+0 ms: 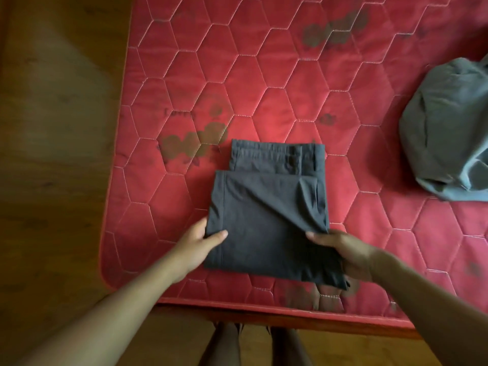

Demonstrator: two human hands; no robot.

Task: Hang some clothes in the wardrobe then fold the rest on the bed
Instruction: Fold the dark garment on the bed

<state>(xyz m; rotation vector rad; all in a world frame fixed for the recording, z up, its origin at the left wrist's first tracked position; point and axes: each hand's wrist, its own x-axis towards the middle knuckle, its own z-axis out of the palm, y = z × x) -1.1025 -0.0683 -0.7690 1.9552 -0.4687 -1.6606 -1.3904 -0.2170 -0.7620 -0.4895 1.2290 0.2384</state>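
Fingers of your left hand curl round the left edge of the dark grey cotton trousers, thumb lying on top and the rest tucked under the cloth. Your right hand pinches the near right corner the same way: thumb above, the other fingers hidden beneath. Both hands have a firm hold and neither is free.

You have the trousers near the front edge of the red quilted mattress, doubled over into a compact rectangle. The waistband shows just beyond the far edge of the top flap. A slack diagonal crease runs across that flap toward your right hand, and the near right corner sits a little askew, so this fold looks close to finished but not yet flat. I judge it wants a smoothing, or perhaps one more fold.

What is left is plain enough: a crumpled blue-grey garment lies in a heap well apart on the right side of the mattress, not folded at all. No finished stack is in view, so these trousers may be among your first folded pieces. The hanging half of the job can't be judged from here — nothing of it shows.
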